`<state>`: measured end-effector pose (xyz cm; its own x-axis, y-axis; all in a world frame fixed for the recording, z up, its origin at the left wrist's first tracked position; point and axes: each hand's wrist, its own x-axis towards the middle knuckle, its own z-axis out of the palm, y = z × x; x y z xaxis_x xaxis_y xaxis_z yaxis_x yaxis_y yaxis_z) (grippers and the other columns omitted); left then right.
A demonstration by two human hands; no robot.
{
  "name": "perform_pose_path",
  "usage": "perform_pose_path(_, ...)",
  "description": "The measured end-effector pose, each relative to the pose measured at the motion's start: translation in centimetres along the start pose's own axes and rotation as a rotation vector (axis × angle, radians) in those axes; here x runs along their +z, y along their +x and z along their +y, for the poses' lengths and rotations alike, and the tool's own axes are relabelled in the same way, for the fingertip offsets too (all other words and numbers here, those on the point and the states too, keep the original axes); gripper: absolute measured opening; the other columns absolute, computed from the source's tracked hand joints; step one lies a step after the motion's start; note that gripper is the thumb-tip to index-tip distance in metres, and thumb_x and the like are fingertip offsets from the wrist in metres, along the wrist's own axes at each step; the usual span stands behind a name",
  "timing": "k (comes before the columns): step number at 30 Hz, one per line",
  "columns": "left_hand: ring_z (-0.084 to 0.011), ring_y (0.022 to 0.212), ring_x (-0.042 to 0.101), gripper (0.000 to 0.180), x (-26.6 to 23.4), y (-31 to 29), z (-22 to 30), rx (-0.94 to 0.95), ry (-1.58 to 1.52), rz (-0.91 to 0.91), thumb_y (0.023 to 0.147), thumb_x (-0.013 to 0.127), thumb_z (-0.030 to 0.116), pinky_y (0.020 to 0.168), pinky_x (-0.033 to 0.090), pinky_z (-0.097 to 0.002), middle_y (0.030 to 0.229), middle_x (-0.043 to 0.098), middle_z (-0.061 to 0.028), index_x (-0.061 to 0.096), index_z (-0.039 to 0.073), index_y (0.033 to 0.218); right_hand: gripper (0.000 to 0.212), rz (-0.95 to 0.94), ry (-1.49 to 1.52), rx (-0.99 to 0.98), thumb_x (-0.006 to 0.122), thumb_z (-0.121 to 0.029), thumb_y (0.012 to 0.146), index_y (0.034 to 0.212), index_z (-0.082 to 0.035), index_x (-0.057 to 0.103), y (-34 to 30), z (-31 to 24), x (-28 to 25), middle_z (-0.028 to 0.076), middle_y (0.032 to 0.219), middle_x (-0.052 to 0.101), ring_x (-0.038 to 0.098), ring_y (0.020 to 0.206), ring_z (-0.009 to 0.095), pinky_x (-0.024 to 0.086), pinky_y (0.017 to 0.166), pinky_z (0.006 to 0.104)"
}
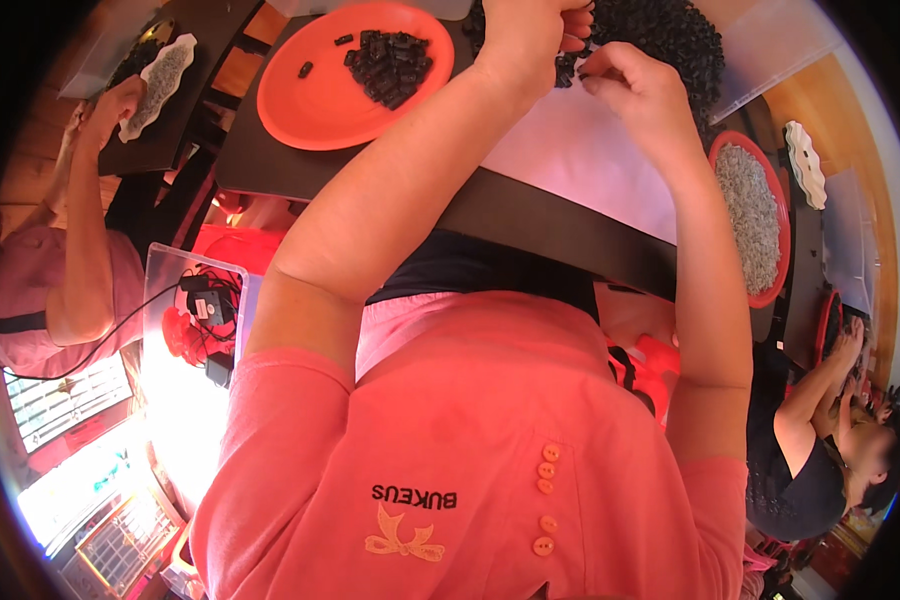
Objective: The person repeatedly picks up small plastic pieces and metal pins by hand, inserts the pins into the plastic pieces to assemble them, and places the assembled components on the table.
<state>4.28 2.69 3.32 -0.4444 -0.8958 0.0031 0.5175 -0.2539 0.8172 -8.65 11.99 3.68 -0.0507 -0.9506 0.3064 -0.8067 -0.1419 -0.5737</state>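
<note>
Landmark: white sheet point(590, 150), lying on the dark desk point(260, 168).

- Salmon shirt point(450, 420), worn by the person: on the near side of the sheet.
- Orange plate point(305, 112): left of the sheet, beneath the reach of the left arm; carries black pieces point(395, 65) bunched to one side, two lying apart. The raised rim presumably keeps them together.
- Red-orange tray point(785, 225): right of the sheet, filled with small grey pieces point(748, 210); probably put there to keep the two kinds separate.
- Right hand point(645, 95): over the sheet's far part, thumb and forefinger bent toward each other; whether they grip a piece cannot be told.
- Left hand point(535, 40): at the sheet's far edge, fingers curled and partly cut off; grip cannot be told. The hands face each other, seemingly for close finger work.
- Black heap point(670, 40): beyond the sheet, near both hands, likely for short reach.
- Scalloped white dish point(805, 165): well right of the sheet.
</note>
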Motion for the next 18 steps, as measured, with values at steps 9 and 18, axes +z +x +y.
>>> perform_pose_path(9,-0.0273,0.08,0.064,0.017,-0.1,0.0,-1.3,-0.191,-0.303,-0.075,0.093,0.061,0.013,0.074,0.054,-0.0379,0.086,0.064,-0.0139,0.062,-0.004,0.092,0.009,0.31,0.436,0.031,0.065,0.002,0.079,0.087,0.001,0.064,-1.5,-3.0,3.4,0.011,0.085,0.066,0.065,0.076,0.025,0.049,0.069,0.0308)
perform_pose_path(18,-0.0308,0.093,0.065,0.022,0.1,-0.8,-1.2,-0.309,-0.308,-0.107,0.097,0.058,0.02,0.09,0.052,-0.0402,0.091,0.065,-0.0138,0.061,-0.001,0.094,0.015,0.564,-0.085,-0.271,0.063,0.007,0.078,0.087,-0.005,0.062,-2.6,-4.3,4.5,0.009,0.083,0.061,0.061,0.071,0.028,0.049,0.064,0.035)
